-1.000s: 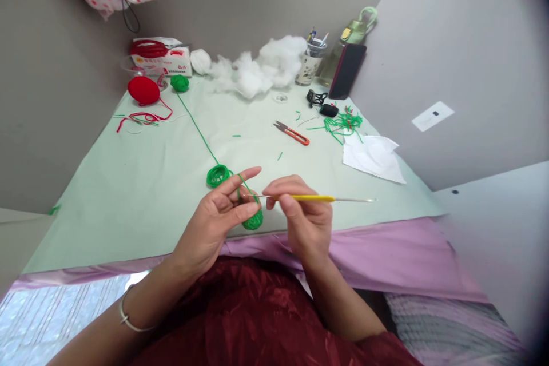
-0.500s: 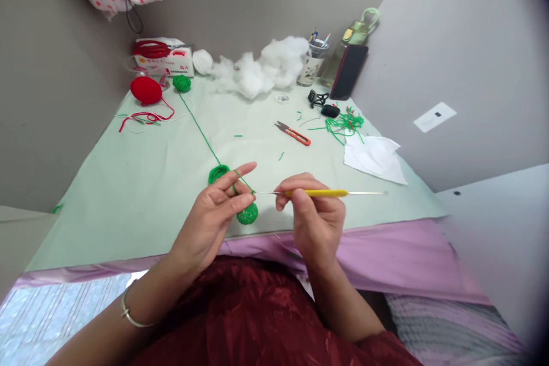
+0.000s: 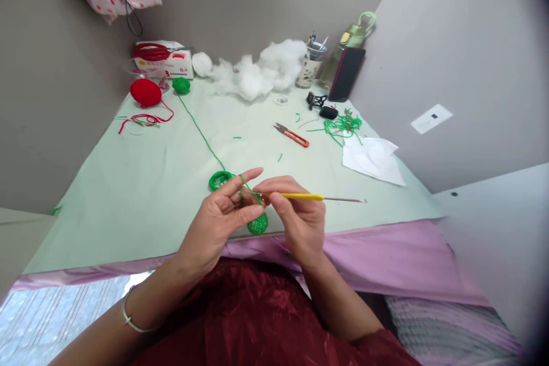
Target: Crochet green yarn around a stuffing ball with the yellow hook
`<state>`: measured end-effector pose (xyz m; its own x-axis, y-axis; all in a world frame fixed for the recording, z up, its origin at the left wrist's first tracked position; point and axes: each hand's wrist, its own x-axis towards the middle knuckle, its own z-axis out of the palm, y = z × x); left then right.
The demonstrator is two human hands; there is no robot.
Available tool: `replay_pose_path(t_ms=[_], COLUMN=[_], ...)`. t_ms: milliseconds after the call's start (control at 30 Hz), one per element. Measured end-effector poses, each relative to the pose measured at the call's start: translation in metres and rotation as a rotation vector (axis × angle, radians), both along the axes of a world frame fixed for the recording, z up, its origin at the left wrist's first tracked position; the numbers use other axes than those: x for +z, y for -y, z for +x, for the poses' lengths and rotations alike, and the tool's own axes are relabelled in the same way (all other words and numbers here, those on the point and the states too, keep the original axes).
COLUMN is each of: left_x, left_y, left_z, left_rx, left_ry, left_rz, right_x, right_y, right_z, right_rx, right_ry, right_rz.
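Note:
My left hand (image 3: 218,223) pinches a green crochet piece (image 3: 258,224) between thumb and fingers, its rounded end hanging below them. Green yarn (image 3: 201,136) loops over the raised left index finger and runs back to a small green yarn ball (image 3: 180,86). In my right hand (image 3: 302,220) is a crochet hook (image 3: 302,197) with a yellow handle, held like a pencil. The hook's working tip lies at the left fingertips, partly hidden by the fingers. A green ring-shaped crochet piece (image 3: 219,179) sits just behind the left hand.
Orange-handled thread snips (image 3: 292,135) lie mid-table. Behind are white stuffing (image 3: 257,74), a red yarn ball (image 3: 146,92) and a tissue box (image 3: 178,63). At right are a phone (image 3: 348,74), a bottle (image 3: 354,35), green yarn scraps (image 3: 343,124) and white paper (image 3: 371,160).
My right hand and the hook have moved left, up to the left fingertips. My left hand and the green crochet piece have shifted slightly right and toward me.

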<state>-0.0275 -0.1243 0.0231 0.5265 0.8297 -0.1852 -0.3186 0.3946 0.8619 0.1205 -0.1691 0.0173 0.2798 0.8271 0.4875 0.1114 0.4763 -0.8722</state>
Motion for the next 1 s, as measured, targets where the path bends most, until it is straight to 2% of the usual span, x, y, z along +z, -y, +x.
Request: replay_pose_path(t_ms=[67, 167, 233, 267, 333, 400, 433, 467, 533, 600, 633, 700, 800, 900, 1000], left_x=[-0.002, -0.003, -0.001, 0.001, 0.004, 0.005, 0.005, 0.005, 0.003, 0.001, 0.001, 0.003, 0.007, 0.008, 0.007], left_y=[0.001, -0.001, -0.004, -0.006, -0.007, -0.006, -0.005, -0.003, 0.000, 0.001, 0.000, -0.004, -0.006, -0.004, -0.001], left_z=[0.002, 0.004, 0.002, 0.001, -0.001, 0.000, 0.001, 0.002, 0.005, 0.006, 0.006, 0.004, 0.000, 0.000, 0.002], left_rx=[0.032, 0.097, 0.067, 0.034, -0.016, 0.031, 0.085, 0.138, 0.185, 0.119, 0.072, 0.022, 0.050, 0.028, 0.027], left_ry=[-0.004, 0.031, 0.068, 0.083, 0.090, 0.067, 0.049, 0.032, 0.023, 0.050, 0.067, 0.086, 0.050, 0.012, -0.003], left_rz=[0.005, -0.021, -0.094, -0.139, -0.184, -0.122, -0.056, 0.010, 0.089, 0.029, -0.034, -0.124, -0.065, 0.021, 0.060], right_x=[-0.002, -0.006, -0.006, -0.005, -0.001, 0.002, 0.002, 0.002, -0.002, -0.005, -0.006, -0.006, 0.000, 0.004, 0.005], right_y=[0.002, 0.007, 0.008, 0.009, 0.008, 0.006, 0.005, 0.004, 0.004, 0.004, 0.004, 0.004, 0.001, -0.001, -0.002], right_z=[-0.003, -0.003, -0.001, 0.001, 0.003, 0.004, 0.003, 0.002, -0.002, -0.003, -0.002, 0.000, 0.003, 0.002, -0.002], right_rx=[-0.031, -0.154, -0.219, -0.228, -0.214, -0.176, -0.159, -0.166, -0.212, -0.279, -0.292, -0.269, -0.163, -0.039, -0.001], right_ry=[0.123, 0.466, 0.607, 0.587, 0.382, 0.149, 0.112, 0.141, 0.359, 0.533, 0.523, 0.317, -0.015, -0.046, 0.000], right_rz=[0.028, 0.156, 0.243, 0.250, 0.205, 0.129, 0.100, 0.094, 0.139, 0.231, 0.256, 0.228, 0.119, 0.061, 0.036])
